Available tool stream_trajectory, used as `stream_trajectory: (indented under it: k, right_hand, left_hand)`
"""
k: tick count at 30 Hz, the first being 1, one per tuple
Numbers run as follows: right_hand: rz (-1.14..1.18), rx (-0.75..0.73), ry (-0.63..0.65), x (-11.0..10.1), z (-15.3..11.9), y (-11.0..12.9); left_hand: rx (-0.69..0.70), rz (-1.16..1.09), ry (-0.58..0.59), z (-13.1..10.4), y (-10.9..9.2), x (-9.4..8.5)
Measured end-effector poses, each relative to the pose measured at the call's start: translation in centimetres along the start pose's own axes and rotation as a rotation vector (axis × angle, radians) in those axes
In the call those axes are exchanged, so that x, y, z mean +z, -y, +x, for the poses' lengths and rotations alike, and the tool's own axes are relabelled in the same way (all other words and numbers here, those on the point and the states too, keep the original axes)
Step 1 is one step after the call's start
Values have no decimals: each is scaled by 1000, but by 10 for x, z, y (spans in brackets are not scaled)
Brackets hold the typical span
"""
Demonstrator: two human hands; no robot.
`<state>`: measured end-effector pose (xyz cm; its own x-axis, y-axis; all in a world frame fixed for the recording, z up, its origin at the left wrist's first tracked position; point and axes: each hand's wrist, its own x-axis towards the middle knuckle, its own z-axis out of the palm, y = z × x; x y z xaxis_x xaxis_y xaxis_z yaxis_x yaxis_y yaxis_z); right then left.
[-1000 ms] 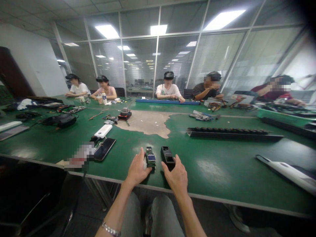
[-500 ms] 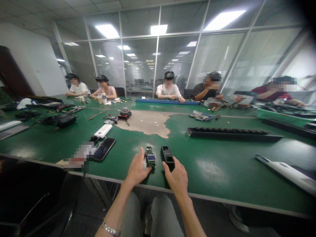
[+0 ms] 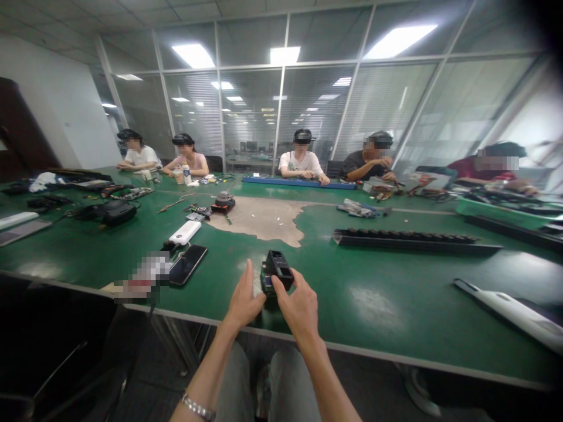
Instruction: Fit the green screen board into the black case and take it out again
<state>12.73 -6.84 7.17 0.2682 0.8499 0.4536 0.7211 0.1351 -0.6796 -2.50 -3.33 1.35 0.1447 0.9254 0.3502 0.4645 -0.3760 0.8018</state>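
Observation:
My left hand (image 3: 244, 300) grips a green circuit board (image 3: 265, 282) along its left side, with the thumb near its lower end. A small dark blue screen on the board is mostly covered now. In my right hand (image 3: 301, 305) is a black plastic housing (image 3: 278, 265) with rectangular cut-outs, held by its right side and lower end. The housing is tilted over the board's right part; whether the two touch, I cannot tell. Both parts are close above the green table (image 3: 352, 328), near its front edge.
Left of my hands lie a black phone (image 3: 188, 265) and a white power bank (image 3: 185, 233). A long black rail (image 3: 409, 241) and a white elongated device (image 3: 505, 310) are to the right. Beyond the bare brown patch (image 3: 264, 217), several people sit along the far side.
My right hand has moved left with the black housing, from beside the circuit board to over it. The housing has tilted. My left hand has stayed nearly in place.

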Motion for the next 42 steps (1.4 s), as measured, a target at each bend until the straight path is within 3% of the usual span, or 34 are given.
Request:
stream_trajectory:
  k: [11,22,36,42]
  right_hand:
    - [-222,-38,51,15,-1,21]
    - [-310,-13,78,30,-22,1]
    - [-118,-42,-21,51,-21,-15]
    - [-85,-37,-39,48,-28,-17]
  left_hand:
    - [-38,-89,-71,2,8,3]
    - [-55,-132,-70,2,7,3]
    - [-87,-180,-100,5,-2,2]
    - [-102,-178,-95,4,-3,2]
